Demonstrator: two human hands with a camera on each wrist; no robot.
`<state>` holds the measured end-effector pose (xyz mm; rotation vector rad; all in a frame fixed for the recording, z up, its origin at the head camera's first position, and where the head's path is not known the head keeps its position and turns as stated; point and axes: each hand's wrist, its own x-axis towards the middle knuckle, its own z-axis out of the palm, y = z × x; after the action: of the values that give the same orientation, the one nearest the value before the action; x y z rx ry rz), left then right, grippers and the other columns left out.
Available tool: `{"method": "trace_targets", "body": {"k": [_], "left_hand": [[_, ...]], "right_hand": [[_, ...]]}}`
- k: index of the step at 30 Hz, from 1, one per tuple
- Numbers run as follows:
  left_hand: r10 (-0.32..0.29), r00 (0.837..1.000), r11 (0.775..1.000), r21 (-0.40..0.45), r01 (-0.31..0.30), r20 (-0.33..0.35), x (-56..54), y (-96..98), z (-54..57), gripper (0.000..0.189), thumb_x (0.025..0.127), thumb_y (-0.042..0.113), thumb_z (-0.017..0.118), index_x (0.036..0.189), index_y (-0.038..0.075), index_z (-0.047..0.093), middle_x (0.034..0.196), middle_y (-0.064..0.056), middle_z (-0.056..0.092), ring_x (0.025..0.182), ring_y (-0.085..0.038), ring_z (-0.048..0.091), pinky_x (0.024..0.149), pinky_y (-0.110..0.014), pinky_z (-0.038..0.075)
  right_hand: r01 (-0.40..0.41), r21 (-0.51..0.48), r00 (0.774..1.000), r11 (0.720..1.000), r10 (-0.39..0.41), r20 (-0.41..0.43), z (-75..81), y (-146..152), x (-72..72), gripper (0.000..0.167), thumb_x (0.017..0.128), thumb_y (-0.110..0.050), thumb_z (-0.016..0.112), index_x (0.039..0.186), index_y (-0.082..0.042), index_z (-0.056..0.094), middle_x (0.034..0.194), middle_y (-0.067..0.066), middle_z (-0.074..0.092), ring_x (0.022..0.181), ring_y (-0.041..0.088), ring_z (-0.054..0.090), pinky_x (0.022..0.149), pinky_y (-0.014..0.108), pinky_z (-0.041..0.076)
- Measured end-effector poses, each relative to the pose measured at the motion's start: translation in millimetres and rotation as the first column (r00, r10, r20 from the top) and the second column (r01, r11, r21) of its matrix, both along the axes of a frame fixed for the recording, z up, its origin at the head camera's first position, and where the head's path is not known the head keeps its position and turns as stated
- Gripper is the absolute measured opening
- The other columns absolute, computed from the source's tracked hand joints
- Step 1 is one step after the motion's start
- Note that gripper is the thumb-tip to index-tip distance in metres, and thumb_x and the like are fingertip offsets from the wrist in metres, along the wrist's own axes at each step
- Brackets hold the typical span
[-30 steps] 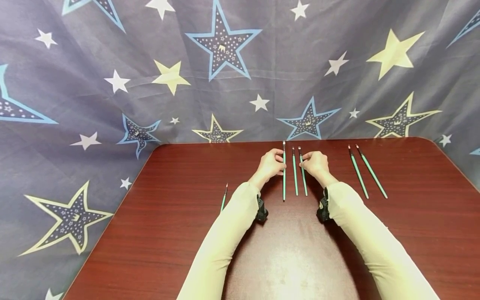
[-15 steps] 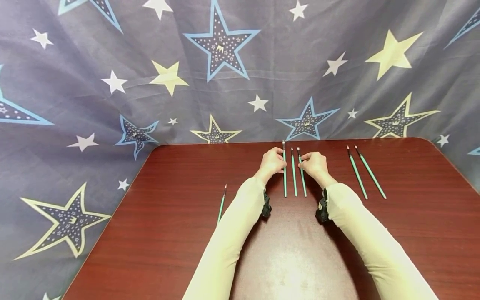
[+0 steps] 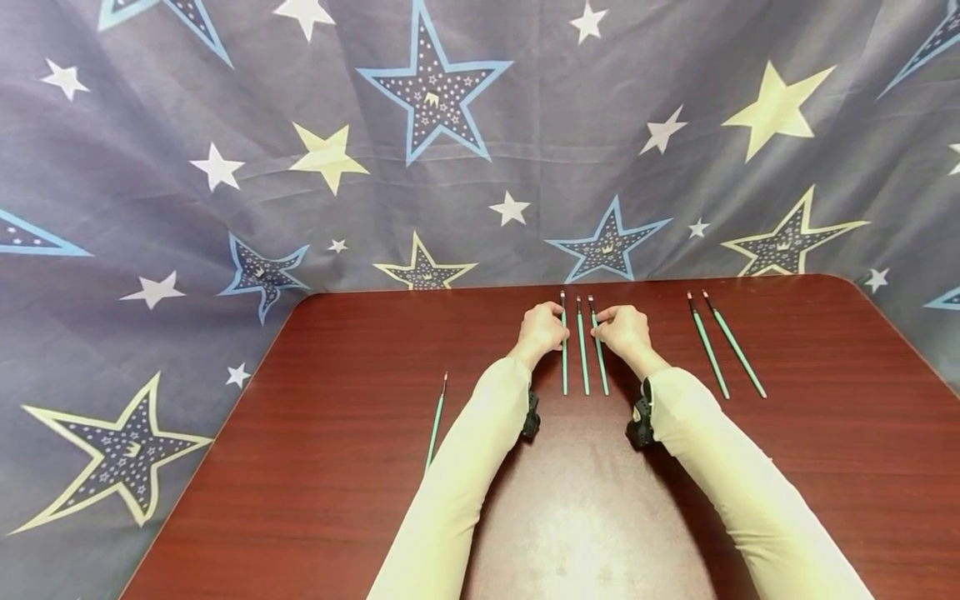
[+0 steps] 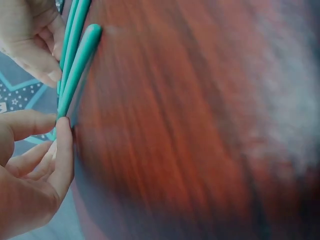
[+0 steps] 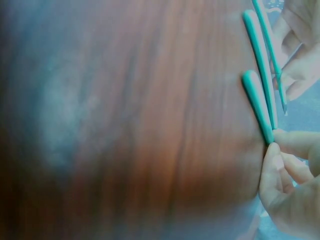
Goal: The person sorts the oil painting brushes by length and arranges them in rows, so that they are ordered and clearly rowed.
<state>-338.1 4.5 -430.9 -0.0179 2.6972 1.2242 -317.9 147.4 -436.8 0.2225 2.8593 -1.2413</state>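
Three thin paintbrushes with turquoise handles lie side by side near the table's far edge, bristles away from me. My left hand (image 3: 543,330) pinches the left paintbrush (image 3: 565,358) between thumb and fingers; in the left wrist view its handle (image 4: 80,67) runs up from the fingertips. The middle paintbrush (image 3: 583,354) lies between the hands, untouched. On the right paintbrush (image 3: 602,358) my right hand (image 3: 626,330) has a thumb-and-finger pinch, and the right wrist view has that handle (image 5: 256,102) rising from the fingertips.
Two more paintbrushes, one (image 3: 708,350) beside another (image 3: 737,346), lie slanted on the right. A single paintbrush (image 3: 437,421) is at the left, its lower end hidden by my left sleeve (image 3: 457,467). Behind the brown table (image 3: 337,400) hangs a star-patterned cloth (image 3: 465,200).
The left paintbrush has slid toward me, its lower end now level with the other two. My left hand shifted slightly with it, while my right hand stays at the right paintbrush.
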Motion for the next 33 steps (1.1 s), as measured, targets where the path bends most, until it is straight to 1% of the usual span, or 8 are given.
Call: {"method": "trace_targets", "body": {"k": [3, 7, 13, 18, 24, 27, 29, 33], "left_hand": [[-0.013, 1.000, 1.000, -0.019, 0.014, 0.009, -0.3, 0.7, -0.2, 0.042, 0.079, 0.004, 0.064, 0.120, 0.010, 0.057, 0.095, -0.008, 0.067, 0.055, -0.013, 0.064, 0.047, -0.018, 0.051], [-0.022, 0.999, 0.998, -0.057, 0.023, 0.031, -1.0, 2.5, -0.5, 0.041, 0.081, 0.006, 0.063, 0.121, 0.010, 0.057, 0.106, -0.010, 0.064, 0.055, -0.013, 0.064, 0.046, -0.019, 0.051], [-0.061, 0.998, 0.986, -0.156, 0.063, 0.014, 1.5, 3.8, 0.4, 0.038, 0.084, 0.008, 0.060, 0.122, 0.010, 0.057, 0.115, -0.009, 0.061, 0.054, -0.011, 0.063, 0.046, -0.018, 0.050], [-0.081, 0.997, 0.976, -0.204, 0.079, -0.001, 4.1, 4.0, 3.6, 0.039, 0.085, 0.009, 0.060, 0.123, 0.012, 0.056, 0.112, -0.006, 0.063, 0.053, -0.010, 0.062, 0.047, -0.017, 0.048], [-0.106, 0.994, 0.962, -0.253, 0.098, -0.018, 5.3, 4.2, 7.6, 0.038, 0.084, 0.011, 0.060, 0.122, 0.013, 0.057, 0.099, -0.003, 0.068, 0.050, -0.008, 0.059, 0.048, -0.017, 0.046], [-0.112, 0.994, 0.957, -0.271, 0.103, -0.019, 5.3, 4.1, 8.5, 0.039, 0.084, 0.011, 0.060, 0.122, 0.014, 0.057, 0.098, -0.002, 0.068, 0.049, -0.007, 0.058, 0.048, -0.017, 0.045], [-0.116, 0.993, 0.954, -0.281, 0.104, -0.027, 5.2, 3.7, 9.4, 0.038, 0.083, 0.011, 0.060, 0.122, 0.013, 0.058, 0.101, -0.002, 0.068, 0.049, -0.007, 0.058, 0.049, -0.017, 0.046], [-0.118, 0.992, 0.955, -0.277, 0.102, -0.040, 5.1, 1.8, 12.5, 0.037, 0.082, 0.012, 0.062, 0.119, 0.012, 0.059, 0.104, -0.003, 0.067, 0.050, -0.008, 0.061, 0.050, -0.016, 0.047]], "right_hand": [[-0.002, 0.006, 1.000, 1.000, 0.002, 0.002, 0.8, -1, 1.5, 0.025, 0.083, -0.012, 0.061, 0.106, -0.003, 0.066, 0.106, 0.017, 0.064, 0.093, 0.032, 0.059, 0.076, 0.037, 0.050], [-0.003, 0.009, 1.000, 1.000, 0.003, 0.001, 0.5, -2, 1.6, 0.026, 0.083, -0.012, 0.062, 0.106, -0.003, 0.066, 0.106, 0.018, 0.064, 0.092, 0.032, 0.058, 0.073, 0.037, 0.050], [-0.005, 0.010, 1.000, 1.000, 0.005, -0.004, -1.9, -4, 1.8, 0.026, 0.082, -0.012, 0.061, 0.106, -0.003, 0.066, 0.107, 0.018, 0.064, 0.094, 0.032, 0.058, 0.075, 0.037, 0.049], [-0.001, 0.017, 1.000, 1.000, 0.001, -0.010, -2.5, -4, 1.6, 0.024, 0.082, -0.011, 0.061, 0.104, -0.003, 0.067, 0.105, 0.017, 0.065, 0.093, 0.032, 0.058, 0.076, 0.038, 0.050], [0.007, 0.014, 1.000, 1.000, -0.007, -0.003, -1.8, -3, 0.8, 0.024, 0.082, -0.012, 0.061, 0.104, -0.004, 0.067, 0.106, 0.017, 0.064, 0.093, 0.032, 0.058, 0.074, 0.037, 0.050], [0.004, 0.016, 1.000, 1.000, -0.004, -0.003, -1.6, -3, 0.9, 0.024, 0.083, -0.012, 0.061, 0.104, -0.004, 0.067, 0.106, 0.017, 0.064, 0.094, 0.033, 0.058, 0.075, 0.038, 0.050], [0.002, 0.019, 1.000, 1.000, -0.002, -0.012, -1.2, -2, 0.7, 0.024, 0.082, -0.011, 0.061, 0.104, -0.003, 0.067, 0.105, 0.017, 0.065, 0.094, 0.033, 0.058, 0.077, 0.039, 0.050], [0.000, 0.030, 0.999, 1.000, 0.001, -0.033, 0.5, 0, 0.3, 0.025, 0.081, -0.011, 0.062, 0.103, -0.002, 0.068, 0.102, 0.018, 0.066, 0.094, 0.034, 0.058, 0.080, 0.042, 0.050]]}}
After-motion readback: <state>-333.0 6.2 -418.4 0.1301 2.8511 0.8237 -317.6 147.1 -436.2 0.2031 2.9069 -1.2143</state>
